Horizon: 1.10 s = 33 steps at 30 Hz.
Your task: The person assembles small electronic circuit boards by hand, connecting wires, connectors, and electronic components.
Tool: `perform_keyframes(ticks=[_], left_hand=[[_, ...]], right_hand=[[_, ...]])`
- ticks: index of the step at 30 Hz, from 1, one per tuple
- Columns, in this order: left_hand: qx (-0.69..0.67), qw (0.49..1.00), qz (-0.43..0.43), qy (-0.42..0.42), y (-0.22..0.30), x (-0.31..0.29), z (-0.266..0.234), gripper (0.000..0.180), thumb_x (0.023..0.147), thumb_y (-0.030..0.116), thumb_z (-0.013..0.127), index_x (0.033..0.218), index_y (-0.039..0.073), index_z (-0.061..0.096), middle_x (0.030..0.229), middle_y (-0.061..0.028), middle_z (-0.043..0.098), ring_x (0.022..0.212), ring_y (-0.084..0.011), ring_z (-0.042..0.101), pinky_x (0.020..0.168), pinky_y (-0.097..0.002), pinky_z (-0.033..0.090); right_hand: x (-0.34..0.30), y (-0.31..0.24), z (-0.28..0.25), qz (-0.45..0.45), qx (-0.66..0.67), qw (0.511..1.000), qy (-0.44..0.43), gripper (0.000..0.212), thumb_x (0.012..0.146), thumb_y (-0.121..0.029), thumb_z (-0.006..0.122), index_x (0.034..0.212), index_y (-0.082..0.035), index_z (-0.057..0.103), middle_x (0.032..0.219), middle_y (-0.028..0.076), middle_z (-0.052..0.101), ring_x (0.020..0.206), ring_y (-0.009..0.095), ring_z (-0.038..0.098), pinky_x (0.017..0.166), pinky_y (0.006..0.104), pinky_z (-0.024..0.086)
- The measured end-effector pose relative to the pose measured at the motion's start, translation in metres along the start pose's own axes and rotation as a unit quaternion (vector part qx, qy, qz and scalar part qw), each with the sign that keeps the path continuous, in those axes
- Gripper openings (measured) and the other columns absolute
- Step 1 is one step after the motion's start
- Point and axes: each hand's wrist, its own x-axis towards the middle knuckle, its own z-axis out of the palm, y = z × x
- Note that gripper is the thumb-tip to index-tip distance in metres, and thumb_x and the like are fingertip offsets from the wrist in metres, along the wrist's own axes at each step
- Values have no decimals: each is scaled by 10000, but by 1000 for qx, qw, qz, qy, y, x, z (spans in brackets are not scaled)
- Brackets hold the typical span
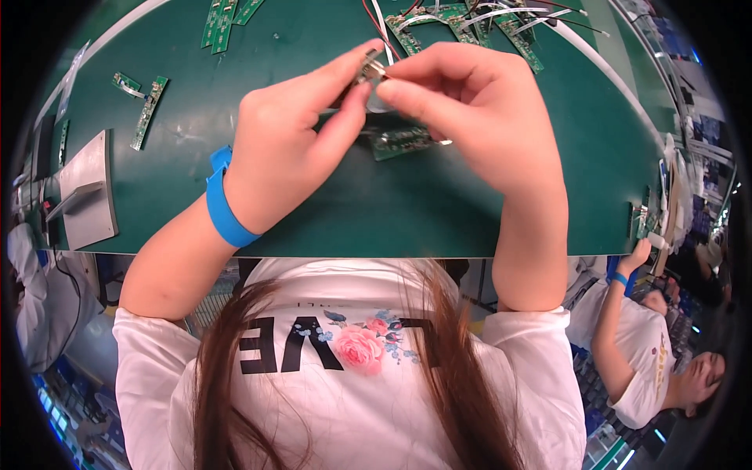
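Note:
My left hand [301, 129] and my right hand [482, 102] meet over the table, thumbs and forefingers pinched together. Between their fingertips is a small electronic part [371, 69] with a metallic look; its exact kind is hard to make out. Just below the hands shows a green circuit board [401, 143], slightly blurred and partly hidden by my right hand. Whether it is joined to the pinched part cannot be seen. Around my left wrist is a blue wrist strap [223, 205].
Several circuit boards [439, 19] with white and red wires lie at the far side. More boards [221, 23] lie far left, and a small linked pair [149, 112] sits nearer. A metal plate [90, 192] stands at the left edge. A co-worker [627, 337] sits on the right.

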Motion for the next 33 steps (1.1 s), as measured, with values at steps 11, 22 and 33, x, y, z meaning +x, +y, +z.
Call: perform_keyframes(ticks=[11,22,33], left_hand=[[-306,933,-183,-40,-8,6,-9,416,928,89,535,1329,14,453,1193,-162,593,1075,-169,565,932,-283,439],[301,948,-97,45,-119,50,-76,341,830,287,645,1048,25,644,983,-160,576,938,-315,551,808,-402,468],[-212,954,-212,-18,-20,54,-35,171,813,140,689,879,4,611,804,-13,637,741,-83,576,682,-222,450]], right_hand=[[-44,45,-46,10,164,980,109,144,889,-112,590,853,15,646,747,25,615,651,66,532,574,198,406],[-106,203,-281,131,208,888,388,275,908,-278,594,998,-20,625,778,21,568,713,110,521,687,273,464],[-46,34,-67,-42,-29,959,280,166,905,-162,603,949,-13,661,911,9,637,825,63,555,735,204,447]])
